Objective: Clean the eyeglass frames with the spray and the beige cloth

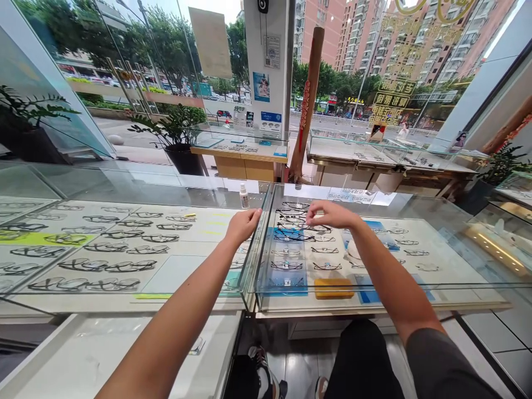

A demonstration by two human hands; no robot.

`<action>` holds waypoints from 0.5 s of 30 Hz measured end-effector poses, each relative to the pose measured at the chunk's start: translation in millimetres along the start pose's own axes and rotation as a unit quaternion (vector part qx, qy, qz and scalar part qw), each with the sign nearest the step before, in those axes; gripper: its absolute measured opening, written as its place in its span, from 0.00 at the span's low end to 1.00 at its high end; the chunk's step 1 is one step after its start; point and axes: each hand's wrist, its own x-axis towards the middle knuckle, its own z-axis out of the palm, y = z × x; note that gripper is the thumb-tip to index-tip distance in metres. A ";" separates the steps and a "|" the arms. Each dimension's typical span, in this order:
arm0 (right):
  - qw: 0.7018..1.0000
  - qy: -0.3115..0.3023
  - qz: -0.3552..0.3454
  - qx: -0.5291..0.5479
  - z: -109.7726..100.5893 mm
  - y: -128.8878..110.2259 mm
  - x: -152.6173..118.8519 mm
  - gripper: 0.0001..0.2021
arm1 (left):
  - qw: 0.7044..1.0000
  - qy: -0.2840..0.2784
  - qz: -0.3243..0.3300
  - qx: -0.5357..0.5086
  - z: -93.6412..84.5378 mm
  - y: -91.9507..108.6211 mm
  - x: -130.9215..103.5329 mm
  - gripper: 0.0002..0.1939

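The right hand (333, 215) is bent at the wrist, its thumb and forefinger curled toward each other; I cannot tell whether they grip a frame. The dark eyeglasses (291, 235) nearest it lie in a close row from nine to eight o'clock of that hand, over the glass-topped surface (440, 235). The left hand (241, 227) has its fingers folded in beside the thumb, near the seam between the two cases; whether they clasp anything is hidden. At its twelve o'clock, just beyond, a small white spray bottle (244, 197) stands upright.

Farther out, a yellow case (333, 288) lies at six o'clock from the right hand. More eyeglasses (128, 265) fill rows at eight o'clock from the left hand, and an open white drawer (112, 354) sits at seven. A wooden post (310, 94) rises at eleven o'clock from the right hand.
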 end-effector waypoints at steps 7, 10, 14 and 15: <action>0.952 0.158 0.007 0.262 8.1 14.7 22.1 0.18 | 0.999 0.025 -0.012 0.025 -4.0 -0.9 -1.4 0.22; 0.942 0.173 0.005 0.286 23.8 19.7 27.1 0.20 | 0.998 0.054 0.000 0.012 -4.3 10.2 -1.9 0.21; 0.958 0.230 0.009 0.169 28.6 27.0 23.9 0.12 | 0.995 -0.016 0.022 -0.091 4.9 50.6 17.8 0.22; 0.964 0.247 0.014 0.094 28.2 28.3 22.5 0.10 | 0.988 -0.069 0.005 -0.142 9.0 63.0 26.1 0.22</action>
